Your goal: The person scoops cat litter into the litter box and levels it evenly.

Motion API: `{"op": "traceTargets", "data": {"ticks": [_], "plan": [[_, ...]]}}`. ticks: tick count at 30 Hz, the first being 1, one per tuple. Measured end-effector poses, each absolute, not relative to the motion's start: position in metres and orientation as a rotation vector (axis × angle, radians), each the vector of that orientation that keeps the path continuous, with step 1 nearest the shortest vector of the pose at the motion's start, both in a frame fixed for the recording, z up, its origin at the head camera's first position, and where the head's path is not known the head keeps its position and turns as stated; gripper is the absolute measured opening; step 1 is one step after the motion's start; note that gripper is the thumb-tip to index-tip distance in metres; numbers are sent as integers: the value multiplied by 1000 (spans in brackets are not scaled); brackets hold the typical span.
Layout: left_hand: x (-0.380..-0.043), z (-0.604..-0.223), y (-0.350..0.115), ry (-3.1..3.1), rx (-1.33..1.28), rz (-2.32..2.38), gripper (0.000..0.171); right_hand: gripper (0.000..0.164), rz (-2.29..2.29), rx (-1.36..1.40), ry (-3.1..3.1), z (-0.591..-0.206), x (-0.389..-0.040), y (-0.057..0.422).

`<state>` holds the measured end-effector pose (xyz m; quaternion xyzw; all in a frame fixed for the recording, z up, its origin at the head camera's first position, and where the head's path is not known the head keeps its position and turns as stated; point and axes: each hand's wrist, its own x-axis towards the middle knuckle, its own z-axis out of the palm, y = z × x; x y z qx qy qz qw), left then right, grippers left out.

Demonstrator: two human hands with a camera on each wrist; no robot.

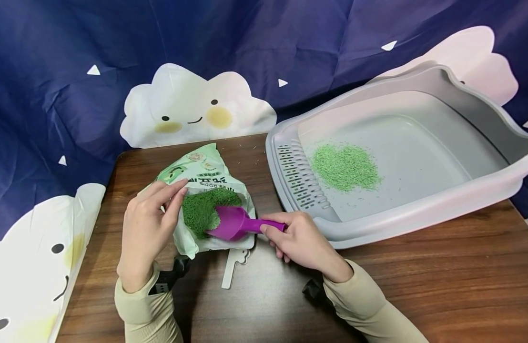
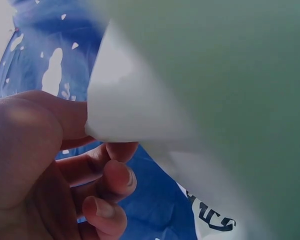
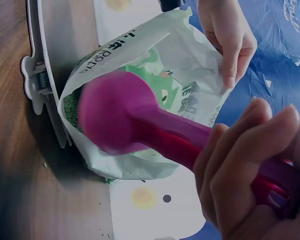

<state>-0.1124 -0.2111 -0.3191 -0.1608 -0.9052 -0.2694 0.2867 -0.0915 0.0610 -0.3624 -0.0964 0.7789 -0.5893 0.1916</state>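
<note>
A pale green bag (image 1: 210, 171) of green cat litter pellets (image 1: 199, 209) lies on the table with its mouth toward me. My left hand (image 1: 150, 219) pinches the edge of the bag's mouth between thumb and fingers; the left wrist view shows the bag film (image 2: 125, 110) at the fingertips. My right hand (image 1: 302, 238) grips the handle of a purple scoop (image 1: 234, 224). The scoop's blade sits in the bag's mouth against the pellets, with some pellets at its front edge. In the right wrist view the scoop (image 3: 120, 110) covers part of the opening.
A large grey litter box (image 1: 422, 166) stands at the right, with a patch of green pellets (image 1: 345, 166) on its floor near the slotted step (image 1: 300, 176). A white sealing clip (image 1: 235, 269) lies in front of the bag. Behind hangs a blue cloth (image 1: 311, 52) with clouds.
</note>
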Motion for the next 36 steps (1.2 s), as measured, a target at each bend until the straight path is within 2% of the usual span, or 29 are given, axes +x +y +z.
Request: {"op": "traceTargets", "data": {"ticks": [7,13,16,24,32,36], "plan": [[-112,-319,-211,-2428,-424,-717,17,36,-1549,-367,2291,-371,-93,55],[-111,-319,-210,-2434,-417,-704,17,18,-1253,-588,2329,-376,-91,55],[-111,-318,-210,-2435,-417,-700,17,15,-1234,-637,2272,-380,-88,51],[-111,-318,-210,-2437,-423,-699,17,22,-1494,-488,1993,-396,-96,47],[-112,-318,-210,-2439,-423,-701,17,19,-1365,-576,2278,-405,-91,36],[-111,-318,-210,-2441,-420,-701,17,28,-1595,-397,1968,-412,-94,33]]}}
